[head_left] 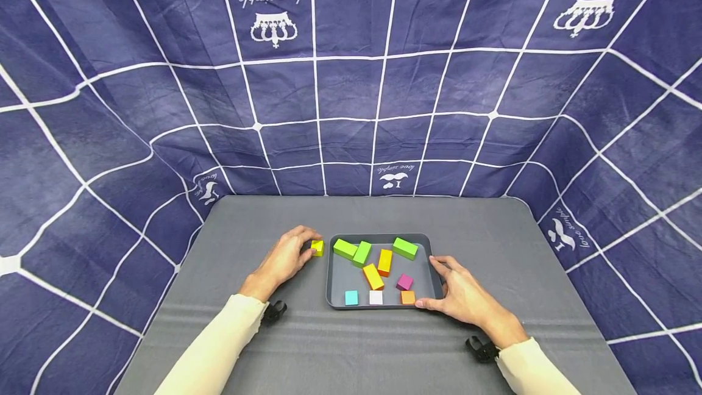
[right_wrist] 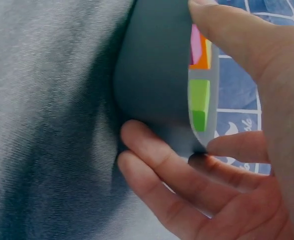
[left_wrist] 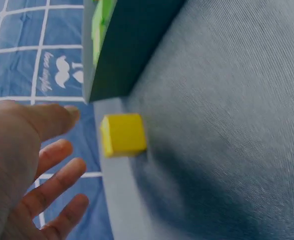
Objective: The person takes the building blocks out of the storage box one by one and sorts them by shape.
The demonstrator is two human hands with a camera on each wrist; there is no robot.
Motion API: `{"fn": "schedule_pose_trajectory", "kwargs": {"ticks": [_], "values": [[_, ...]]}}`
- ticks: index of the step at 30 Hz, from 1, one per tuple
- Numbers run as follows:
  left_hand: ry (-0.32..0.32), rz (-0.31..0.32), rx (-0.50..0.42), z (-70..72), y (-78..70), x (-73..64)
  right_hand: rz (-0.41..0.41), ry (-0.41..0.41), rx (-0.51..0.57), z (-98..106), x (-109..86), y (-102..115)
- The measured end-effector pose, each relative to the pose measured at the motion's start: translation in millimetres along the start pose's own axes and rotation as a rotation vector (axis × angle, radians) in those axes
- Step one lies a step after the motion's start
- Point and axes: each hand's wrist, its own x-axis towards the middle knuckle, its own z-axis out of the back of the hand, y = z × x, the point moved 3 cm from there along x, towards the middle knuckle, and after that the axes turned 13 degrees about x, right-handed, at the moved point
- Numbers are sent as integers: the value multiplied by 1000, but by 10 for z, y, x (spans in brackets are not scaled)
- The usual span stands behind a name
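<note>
A small yellow block stands on the grey table just outside the left wall of a grey tray. My left hand is beside this block, thumb and fingers spread around it. The left wrist view shows a gap between the fingers and the yellow block. At the tray's near right corner, my right hand holds the tray, thumb at the front rim and fingers against the right wall. Inside lie green blocks, yellow-orange blocks, a purple block and, along the front, cyan, white and orange blocks.
The grey cloth-covered table extends around the tray. A blue curtain with white grid lines surrounds its back and sides. Black straps with small devices sit at both wrists.
</note>
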Motion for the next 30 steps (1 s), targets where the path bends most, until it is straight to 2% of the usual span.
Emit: {"fn": "schedule_pose_trajectory", "kwargs": {"ticks": [3,6,9,13,16,19,23,30], "values": [[3,1,5,81,-116,7,3,8,7,14,1,2],[25,-25,13,159,-263,6,6,17,28,34,2,2],[64,-85,24,217,-417,0,14,19,39,61,8,-2],[125,-199,56,255,-603,-16,45,17,33,99,24,-6],[174,-276,76,242,-710,-34,65,25,33,110,39,-14],[228,-324,79,212,-789,-55,64,35,39,107,59,-31],[280,-357,72,148,-848,-90,50,39,55,95,78,-45],[327,-384,17,46,-884,-113,23,43,64,77,56,-60]]}}
